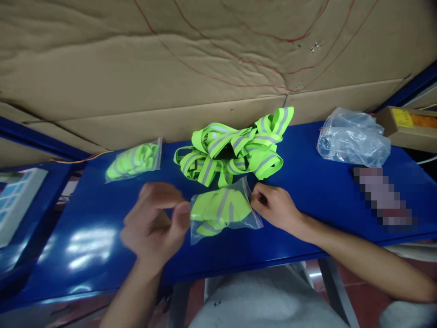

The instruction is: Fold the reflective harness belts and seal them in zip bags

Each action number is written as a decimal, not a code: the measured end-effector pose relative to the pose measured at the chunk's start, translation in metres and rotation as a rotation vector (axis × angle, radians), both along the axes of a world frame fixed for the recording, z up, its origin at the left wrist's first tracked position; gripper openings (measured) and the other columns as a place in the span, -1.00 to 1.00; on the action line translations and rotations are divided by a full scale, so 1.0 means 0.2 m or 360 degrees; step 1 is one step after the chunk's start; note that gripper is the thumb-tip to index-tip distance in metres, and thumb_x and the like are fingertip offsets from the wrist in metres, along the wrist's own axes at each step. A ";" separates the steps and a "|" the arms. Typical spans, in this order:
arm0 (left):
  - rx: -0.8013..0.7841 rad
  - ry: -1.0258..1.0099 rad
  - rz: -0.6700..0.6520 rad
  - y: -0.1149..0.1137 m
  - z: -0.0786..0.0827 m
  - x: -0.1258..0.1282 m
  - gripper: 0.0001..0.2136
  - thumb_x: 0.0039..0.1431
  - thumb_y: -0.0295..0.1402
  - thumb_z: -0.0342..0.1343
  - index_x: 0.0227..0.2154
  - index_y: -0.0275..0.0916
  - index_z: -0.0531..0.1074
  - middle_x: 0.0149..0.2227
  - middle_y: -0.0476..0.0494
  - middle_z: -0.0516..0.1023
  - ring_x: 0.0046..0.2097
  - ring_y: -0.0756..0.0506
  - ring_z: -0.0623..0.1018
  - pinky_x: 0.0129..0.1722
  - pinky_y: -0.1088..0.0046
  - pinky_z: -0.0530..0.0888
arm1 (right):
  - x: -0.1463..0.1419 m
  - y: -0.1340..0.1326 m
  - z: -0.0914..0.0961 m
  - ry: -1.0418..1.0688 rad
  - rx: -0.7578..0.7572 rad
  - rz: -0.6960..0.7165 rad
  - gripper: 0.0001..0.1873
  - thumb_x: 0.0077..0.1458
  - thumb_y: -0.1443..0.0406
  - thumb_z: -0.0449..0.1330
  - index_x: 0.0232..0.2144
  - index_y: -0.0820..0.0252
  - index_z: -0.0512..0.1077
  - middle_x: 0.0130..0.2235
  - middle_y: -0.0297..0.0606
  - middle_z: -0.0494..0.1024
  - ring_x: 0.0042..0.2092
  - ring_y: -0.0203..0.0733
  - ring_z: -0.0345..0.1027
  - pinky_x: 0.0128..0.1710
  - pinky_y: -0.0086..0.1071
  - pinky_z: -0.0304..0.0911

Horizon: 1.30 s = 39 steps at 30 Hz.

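Note:
A clear zip bag (pixel 220 212) lies on the blue table in front of me, with a folded fluorescent yellow-green reflective strap inside. My right hand (pixel 275 205) is closed in a pinch at the bag's right edge, where the red zip line runs. Off the bag's left end, my left hand (pixel 155 221) is raised, slightly blurred, its fingers curled and thumb bent; I see nothing in it. Just behind the bag sits a loose pile of reflective straps (pixel 235 152) with grey stripes. Another filled zip bag (pixel 133 161) rests farther left.
Clear empty plastic bags (pixel 355 139) lie at the back right beside a cardboard box (pixel 411 127). A pixelated object (pixel 385 196) is nearer on the right. Brown cardboard (pixel 164 82) lines the back of the blue table (pixel 300 168). A white panel (pixel 22 205) stands far left.

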<state>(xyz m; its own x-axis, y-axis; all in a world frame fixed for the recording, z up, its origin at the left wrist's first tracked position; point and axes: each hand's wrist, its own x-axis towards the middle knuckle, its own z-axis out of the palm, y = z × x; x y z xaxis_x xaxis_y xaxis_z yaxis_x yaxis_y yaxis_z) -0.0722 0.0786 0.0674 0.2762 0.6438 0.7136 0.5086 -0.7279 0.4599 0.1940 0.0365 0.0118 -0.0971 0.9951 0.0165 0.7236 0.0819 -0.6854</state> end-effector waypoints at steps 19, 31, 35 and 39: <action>0.0031 0.0985 -0.0397 0.00 -0.22 0.19 -0.36 0.30 -0.10 0.21 0.33 -0.23 0.17 0.23 -0.32 0.47 0.21 -0.30 0.50 0.19 0.11 0.42 | 0.14 0.10 0.04 0.0886 -0.0350 0.0458 -0.71 0.21 0.11 0.31 -0.21 0.24 0.60 -0.41 -0.35 0.45 -0.39 -0.34 0.24 -0.39 -0.45 0.15; 0.0138 0.0918 -0.0428 -0.03 -0.26 0.20 -0.38 0.28 -0.18 0.24 0.35 -0.14 0.21 0.24 -0.35 0.46 0.24 -0.32 0.46 0.23 0.04 0.36 | 0.20 0.10 0.08 0.1044 -0.0663 0.0753 -0.69 0.18 0.25 0.34 -0.05 0.22 0.47 -0.23 -0.33 0.50 -0.32 -0.38 0.34 -0.33 -0.50 0.27; 0.0130 0.0912 -0.0440 -0.03 -0.27 0.20 -0.38 0.28 -0.18 0.24 0.34 -0.13 0.24 0.24 -0.35 0.46 0.25 -0.33 0.45 0.24 0.03 0.35 | 0.17 0.09 0.09 0.1025 -0.0525 0.0621 -0.78 0.25 0.21 0.26 -0.13 0.23 0.46 -0.27 -0.32 0.51 -0.37 -0.38 0.33 -0.38 -0.48 0.26; 0.0129 0.0910 -0.0463 -0.03 -0.27 0.20 -0.42 0.29 -0.19 0.22 0.32 -0.14 0.26 0.24 -0.33 0.46 0.26 -0.30 0.45 0.25 0.05 0.35 | 0.15 0.08 0.09 0.0992 -0.0527 0.0549 -0.69 0.20 0.14 0.31 -0.13 0.24 0.46 -0.30 -0.33 0.51 -0.37 -0.36 0.33 -0.39 -0.47 0.24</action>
